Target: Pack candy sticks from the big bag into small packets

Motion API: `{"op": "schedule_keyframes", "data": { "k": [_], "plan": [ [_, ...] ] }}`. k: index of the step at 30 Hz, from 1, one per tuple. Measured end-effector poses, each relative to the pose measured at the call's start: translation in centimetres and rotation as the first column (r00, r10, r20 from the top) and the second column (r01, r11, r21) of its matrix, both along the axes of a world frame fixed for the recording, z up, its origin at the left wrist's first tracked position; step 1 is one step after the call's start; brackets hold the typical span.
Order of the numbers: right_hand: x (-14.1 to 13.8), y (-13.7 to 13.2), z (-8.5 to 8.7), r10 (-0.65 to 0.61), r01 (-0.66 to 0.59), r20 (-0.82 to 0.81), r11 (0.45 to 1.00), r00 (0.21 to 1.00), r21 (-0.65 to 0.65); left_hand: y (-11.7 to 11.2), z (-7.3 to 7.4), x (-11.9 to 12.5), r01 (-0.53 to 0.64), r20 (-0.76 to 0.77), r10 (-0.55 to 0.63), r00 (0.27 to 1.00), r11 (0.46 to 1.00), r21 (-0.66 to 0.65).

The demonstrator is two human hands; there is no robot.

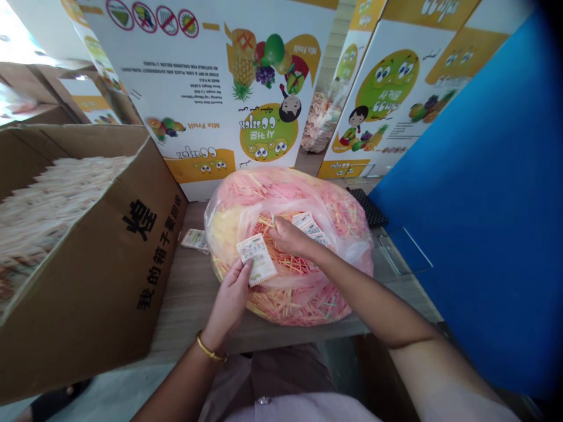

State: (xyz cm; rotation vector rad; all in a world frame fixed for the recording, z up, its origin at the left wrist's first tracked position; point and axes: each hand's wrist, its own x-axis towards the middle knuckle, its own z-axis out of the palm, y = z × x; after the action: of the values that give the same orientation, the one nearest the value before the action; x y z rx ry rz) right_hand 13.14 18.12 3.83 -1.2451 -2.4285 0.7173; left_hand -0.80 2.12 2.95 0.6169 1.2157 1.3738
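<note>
One packet (259,264) in my left hand (234,290), my right hand (288,235) among the sticks (285,264)

I take the bag's mouth as a clock, 12 being away from me. One gold bangle (210,347) circles my left wrist. At 8, my left thumb and fingers pinch the packet at the mouth's edge: flat, white, tooth-edged, its coloured print too small to read. Near the centre my right hand is closed on thin orange sticks; its own fingers hide how many. At 1, at least two loose packets (305,224) lie in the bag (352,234), partly behind my forearm. One small stack of packets (194,240) sits on the table at 9, uncountable. Beyond it, one brown box (109,287) full of packets is cut off by the left edge. At 2 to 3, one blue panel (475,205) runs out of view. Farthest stand a printed carton (189,105) at 11 and a second carton (382,94) at 1, both upside down, tops cut off.
</note>
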Motion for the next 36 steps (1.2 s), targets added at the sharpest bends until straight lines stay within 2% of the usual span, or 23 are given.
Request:
{"op": "schedule_keyframes", "data": {
  "k": [4,6,8,11,14,20,24,26,29,33,36],
  "plan": [
    [0.8,1.0,0.2,-0.165,0.112,-0.196,0.96,0.966,-0.256,0.9,0.2,0.1,0.058,0.209,-0.046,0.977,0.997,-0.048],
    [1.0,1.3,0.4,-0.206,0.045,-0.331,0.899,0.921,-0.435,1.2,0.4,0.1,0.075,0.248,-0.065,0.967,0.997,-0.029],
    [1.1,1.5,0.4,-0.255,-0.069,-0.457,0.811,0.852,-0.581,1.5,0.4,0.0,0.079,0.257,-0.067,0.964,0.996,-0.038],
    [1.2,1.8,0.3,-0.346,-0.135,-0.507,0.708,0.79,-0.693,1.8,0.2,-0.3,0.102,0.256,-0.079,0.963,0.992,-0.078],
    [1.3,2.1,0.0,-0.414,-0.115,-0.499,0.671,0.762,-0.732,1.9,0.2,-0.6,0.13,0.291,-0.102,0.951,0.989,-0.077],
    [1.4,1.8,0.0,-0.472,-0.061,-0.569,0.732,0.674,-0.679,2.1,0.1,-0.3,0.04,0.342,-0.023,0.939,0.998,-0.043],
    [1.2,1.6,0.7,-0.482,-0.008,-0.612,0.782,0.628,-0.623,2.2,-0.1,0.0,0.074,0.301,-0.06,0.952,0.997,-0.035],
    [1.3,1.4,1.1,-0.489,-0.004,-0.63,0.788,0.603,-0.616,2.5,-0.1,0.0,0.088,0.27,-0.08,0.96,0.996,-0.019],
    [1.8,0.7,1.7,-0.442,-0.041,-0.619,0.792,0.649,-0.609,3.3,-0.2,0.0,0.068,0.238,-0.067,0.969,0.998,0.005],
    [3.1,-1.2,2.4,-0.311,0.013,-0.563,0.882,0.766,-0.47,4.5,-0.3,0.2,0.018,0.248,-0.013,0.969,1.0,-0.016],
    [3.7,-3.1,3.3,-0.25,0.091,-0.523,0.946,0.814,-0.311,5.0,-0.3,0.6,-0.009,0.222,0.011,0.975,1.0,-0.011]
  ]
}}
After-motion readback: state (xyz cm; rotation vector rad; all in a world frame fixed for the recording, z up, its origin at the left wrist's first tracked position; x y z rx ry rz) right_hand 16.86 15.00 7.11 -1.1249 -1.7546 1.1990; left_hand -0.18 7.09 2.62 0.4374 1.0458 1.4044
